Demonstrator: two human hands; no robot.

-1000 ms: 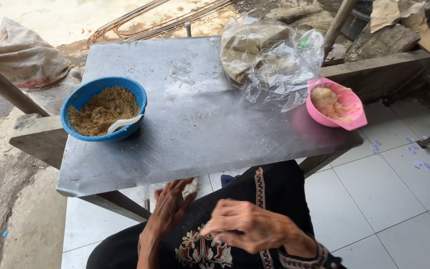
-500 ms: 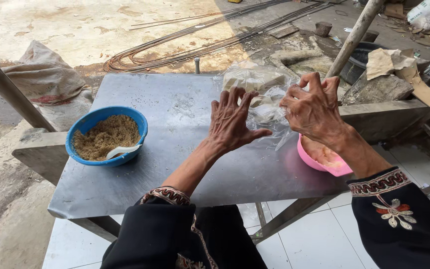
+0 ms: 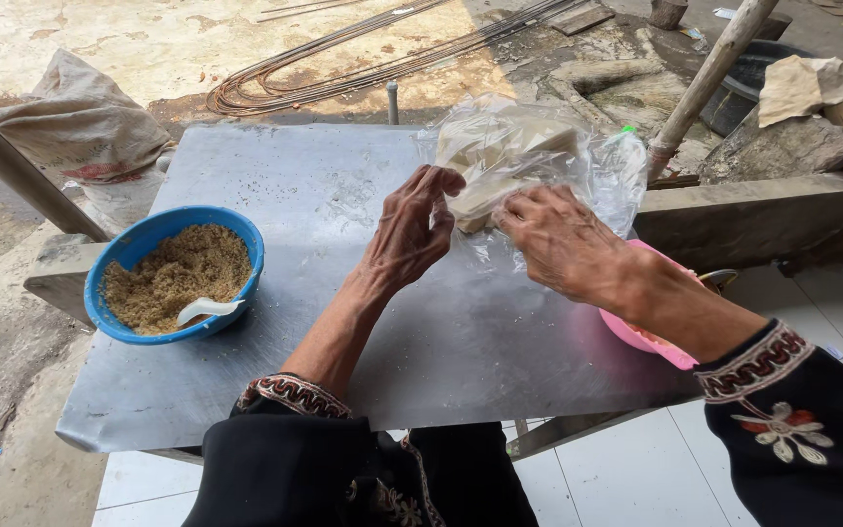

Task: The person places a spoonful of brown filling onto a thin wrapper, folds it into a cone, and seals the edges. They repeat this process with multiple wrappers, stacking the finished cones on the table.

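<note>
A clear plastic bag (image 3: 539, 146) with pale flat sheets inside lies at the far right of a grey metal table (image 3: 324, 195). My left hand (image 3: 410, 232) pinches the bag's near edge. On the same edge, a little to the right, my right hand (image 3: 563, 239) rests with its fingers gripping the plastic. A blue bowl (image 3: 119, 268) of brown crumbly filling with a white spoon (image 3: 209, 309) in it stands at the table's left. A pink bowl (image 3: 651, 344) sits at the right edge, mostly hidden under my right forearm.
A wooden pole (image 3: 704, 83) leans behind the bag. A filled sack (image 3: 80, 122) lies on the ground at the far left, and bent metal rods (image 3: 363, 68) lie beyond the table. White floor tiles (image 3: 626, 468) show below the table's near edge.
Both hands rose from my lap to the table. Half a second ago they hovered open over the bag; now they have come down and closed on its near edge.
</note>
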